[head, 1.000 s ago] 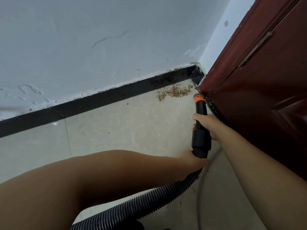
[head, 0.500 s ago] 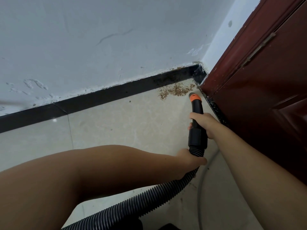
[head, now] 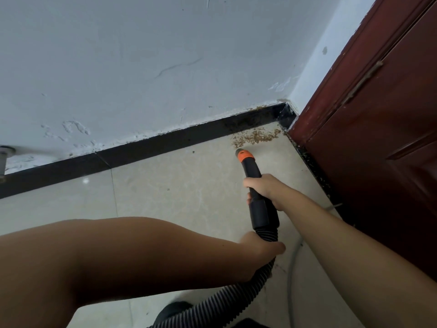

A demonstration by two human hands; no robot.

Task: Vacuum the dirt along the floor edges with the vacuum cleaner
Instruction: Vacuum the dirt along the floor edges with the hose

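A patch of brown dirt (head: pixel 256 138) lies on the pale tiled floor in the corner, against the black skirting board (head: pixel 165 145). The vacuum's black nozzle tube (head: pixel 260 204) has an orange tip (head: pixel 246 155) that points at the dirt's left end, a short way in front of it. My right hand (head: pixel 264 189) grips the tube's upper part. My left hand (head: pixel 262 250) holds the ribbed black hose (head: pixel 227 304) just below the tube's collar. The vacuum's body is out of view.
A dark red wooden door (head: pixel 378 150) stands on the right, with bits of dirt along its bottom edge. A grey cord (head: pixel 292 268) runs over the floor by the door. A pipe fitting (head: pixel 4 157) sticks out of the white wall at far left.
The nozzle tip has moved left and back from the door corner to the dirt patch's left end. Both hands keep the same hold. The dirt patch looks a little thinner.
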